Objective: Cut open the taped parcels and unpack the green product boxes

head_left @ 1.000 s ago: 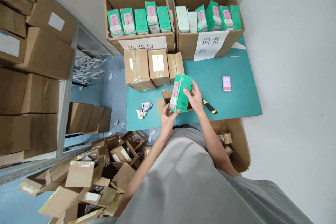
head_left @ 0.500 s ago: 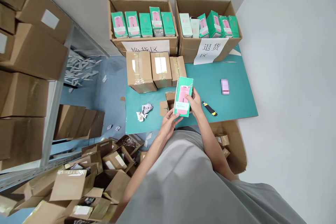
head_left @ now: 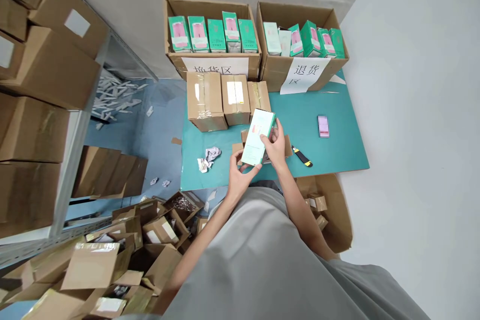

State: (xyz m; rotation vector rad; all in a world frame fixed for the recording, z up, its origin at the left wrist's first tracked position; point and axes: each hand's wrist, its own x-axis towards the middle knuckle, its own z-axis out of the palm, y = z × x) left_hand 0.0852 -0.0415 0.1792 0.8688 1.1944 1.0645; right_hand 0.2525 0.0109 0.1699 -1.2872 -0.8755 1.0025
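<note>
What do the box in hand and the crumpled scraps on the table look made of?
Held box: likely thin printed card, smooth, given its flat pale face and crisp edges.
Crumpled scraps: probably paper, matt, judging by the sharp creases.

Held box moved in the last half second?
Yes. The held box has shifted slightly left against the smallest taped carton and turned between left hand and right hand: its pale face now shows, not the pink-pictured one.

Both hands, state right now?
Left hand: holding the pale-faced box at its lower end.
Right hand: also holding it, along its right edge.
</note>
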